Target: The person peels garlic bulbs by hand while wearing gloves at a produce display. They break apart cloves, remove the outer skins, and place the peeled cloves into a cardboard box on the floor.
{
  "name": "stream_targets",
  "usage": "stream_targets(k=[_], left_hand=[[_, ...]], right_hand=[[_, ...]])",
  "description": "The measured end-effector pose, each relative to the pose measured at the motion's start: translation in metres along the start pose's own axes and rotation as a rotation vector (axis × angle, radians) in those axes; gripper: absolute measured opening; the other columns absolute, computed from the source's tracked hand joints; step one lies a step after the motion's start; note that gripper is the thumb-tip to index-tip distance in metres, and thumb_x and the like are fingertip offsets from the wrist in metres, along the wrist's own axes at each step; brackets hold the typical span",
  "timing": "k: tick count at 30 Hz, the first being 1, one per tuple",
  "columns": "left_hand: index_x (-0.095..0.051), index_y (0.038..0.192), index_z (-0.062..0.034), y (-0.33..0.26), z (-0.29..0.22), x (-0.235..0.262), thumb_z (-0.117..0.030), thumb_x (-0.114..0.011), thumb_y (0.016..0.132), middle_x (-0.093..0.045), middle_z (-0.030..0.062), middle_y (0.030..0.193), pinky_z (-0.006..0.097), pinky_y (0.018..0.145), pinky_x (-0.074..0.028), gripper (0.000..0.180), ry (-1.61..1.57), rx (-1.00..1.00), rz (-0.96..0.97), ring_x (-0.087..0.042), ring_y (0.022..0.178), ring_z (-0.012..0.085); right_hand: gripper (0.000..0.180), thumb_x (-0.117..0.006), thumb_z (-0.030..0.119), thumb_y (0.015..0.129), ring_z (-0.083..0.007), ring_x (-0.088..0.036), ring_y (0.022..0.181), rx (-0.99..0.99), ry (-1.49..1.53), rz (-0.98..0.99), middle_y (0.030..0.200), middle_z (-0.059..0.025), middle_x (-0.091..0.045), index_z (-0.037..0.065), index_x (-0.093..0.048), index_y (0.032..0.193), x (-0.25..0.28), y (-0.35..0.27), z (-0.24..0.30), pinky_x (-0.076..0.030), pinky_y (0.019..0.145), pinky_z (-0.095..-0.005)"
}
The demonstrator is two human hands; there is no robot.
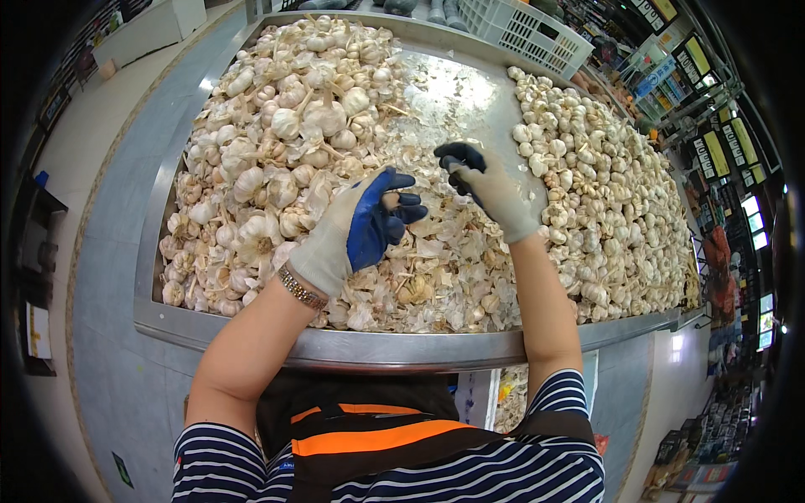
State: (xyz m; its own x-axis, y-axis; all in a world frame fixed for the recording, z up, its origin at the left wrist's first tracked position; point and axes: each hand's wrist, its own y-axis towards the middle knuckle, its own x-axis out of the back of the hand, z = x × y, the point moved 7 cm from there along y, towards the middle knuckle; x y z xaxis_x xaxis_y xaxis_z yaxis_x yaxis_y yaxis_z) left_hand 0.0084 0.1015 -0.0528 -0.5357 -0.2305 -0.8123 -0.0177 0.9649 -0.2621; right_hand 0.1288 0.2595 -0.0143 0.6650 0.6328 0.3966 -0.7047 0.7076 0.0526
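My left hand (366,220), in a grey glove with a blue palm, is held above the heap with its fingers curled round a small pale piece, apparently a garlic bulb (391,200), mostly hidden by the glove. To its right, my right hand (486,184) wears a grey glove with dark fingertips. Its fingers are bent but apart, and nothing shows between them. Large garlic bulbs with stems and loose skins (285,126) are heaped at the left. Cleaner, smaller garlic bulbs (612,201) form a pile at the right. Loose garlic skins (444,289) lie beneath my hands.
A metal display table (419,350) with a raised rim carries all the garlic. Its shiny surface shows between the two piles at the back. A white plastic crate (528,33) stands beyond the far rim. Below the front edge is a container of scraps (510,398).
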Motion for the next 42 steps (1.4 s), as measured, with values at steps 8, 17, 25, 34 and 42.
stream_targets(k=[8, 17, 25, 34, 42], left_hand=[[-0.061, 0.123, 0.0042, -0.009, -0.025, 0.007, -0.006, -0.051, 0.099, -0.064, 0.0073, 0.098, 0.017, 0.053, -0.041, 0.029, 0.096, -0.217, -0.046, -0.058, 0.079, 0.0107], [-0.062, 0.124, 0.0025, -0.008, -0.023, 0.003, -0.011, -0.052, 0.100, -0.063, 0.0075, 0.097, 0.017, 0.050, -0.040, 0.029, 0.113, -0.172, -0.081, -0.058, 0.077, 0.0109], [-0.059, 0.127, 0.0024, -0.016, -0.007, -0.016, -0.025, -0.053, 0.104, -0.065, 0.0121, 0.103, 0.017, 0.059, -0.049, 0.036, -0.016, -0.028, -0.098, -0.063, 0.092, 0.0165], [-0.059, 0.126, 0.0050, -0.005, -0.037, 0.007, 0.000, -0.050, 0.098, -0.064, 0.0096, 0.101, 0.014, 0.052, -0.044, 0.030, -0.023, -0.270, -0.032, -0.057, 0.079, 0.0111], [-0.064, 0.120, 0.0007, -0.016, -0.051, 0.013, -0.003, -0.058, 0.095, -0.062, 0.0035, 0.086, 0.016, 0.046, -0.041, 0.025, 0.014, -0.388, -0.154, -0.056, 0.067, 0.0093]], right_hand=[[0.048, -0.068, 0.007, 0.082, -0.0395, -0.060, 0.110, 0.314, -0.859, 0.023, 0.131, -0.0217, -0.056, 0.008, -0.056, 0.130, -0.028, 0.006, -0.021, -0.050, 0.095, -0.0439], [0.026, -0.058, 0.013, 0.093, -0.0124, -0.055, 0.065, 0.034, -0.099, -0.190, 0.077, -0.0028, -0.063, 0.007, -0.066, 0.117, 0.031, 0.022, -0.046, -0.044, 0.059, -0.0267], [0.029, -0.051, 0.013, 0.099, -0.0054, -0.052, 0.065, -0.001, 0.378, 0.330, 0.085, -0.0002, -0.062, 0.004, -0.065, 0.123, -0.023, -0.024, 0.048, -0.040, 0.055, -0.0211], [0.037, -0.055, 0.013, 0.097, -0.0164, -0.065, 0.091, -0.073, 0.288, 0.187, 0.113, -0.0106, -0.067, 0.001, -0.059, 0.131, -0.022, 0.014, -0.044, -0.053, 0.080, -0.0284], [0.028, -0.051, 0.003, 0.098, -0.0201, -0.069, 0.096, -0.004, 0.412, 0.051, 0.108, -0.0117, -0.070, -0.006, -0.063, 0.121, -0.016, 0.003, -0.013, -0.057, 0.088, -0.0337]])
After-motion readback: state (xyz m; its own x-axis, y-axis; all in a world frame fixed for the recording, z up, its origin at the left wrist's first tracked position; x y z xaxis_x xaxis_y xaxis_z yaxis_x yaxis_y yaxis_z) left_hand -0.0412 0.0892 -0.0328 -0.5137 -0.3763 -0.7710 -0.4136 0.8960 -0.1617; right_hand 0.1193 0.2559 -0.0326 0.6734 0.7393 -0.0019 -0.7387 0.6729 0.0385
